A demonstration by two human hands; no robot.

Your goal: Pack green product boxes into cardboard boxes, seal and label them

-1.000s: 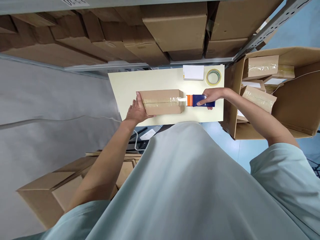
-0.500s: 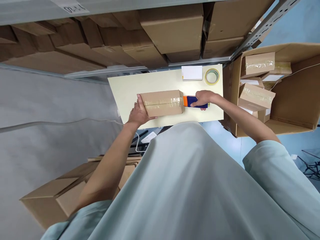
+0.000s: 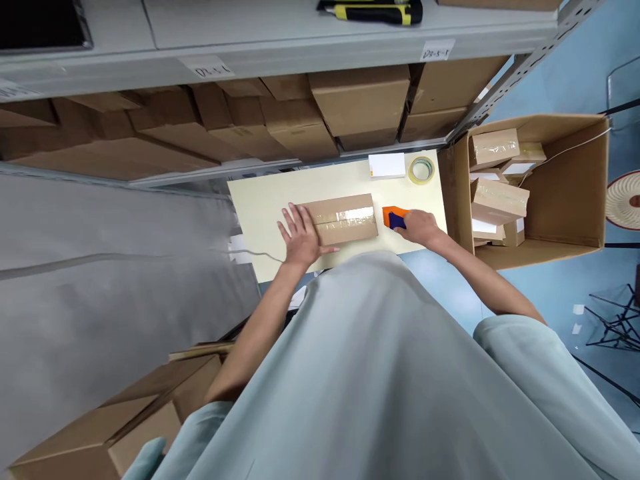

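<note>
A taped cardboard box [image 3: 347, 219] lies on the pale yellow table [image 3: 265, 200]. My left hand [image 3: 299, 237] rests flat on the box's left end, fingers spread. My right hand [image 3: 419, 227] is wrapped round a blue and orange tape dispenser [image 3: 393, 217] just right of the box, near the table's front edge. A strip of clear tape runs along the box's top.
A roll of tape [image 3: 421, 169] and a white pad [image 3: 387, 165] sit at the table's far right. A large open carton [image 3: 545, 187] with several taped parcels stands to the right. Shelves with cardboard boxes [image 3: 360, 100] rise behind. More cartons [image 3: 110, 427] lie at lower left.
My right hand has drawn the dispenser away from the box's right end and lowered it toward the table. My left hand has opened flat over the box's left end. The camera tilted up.
</note>
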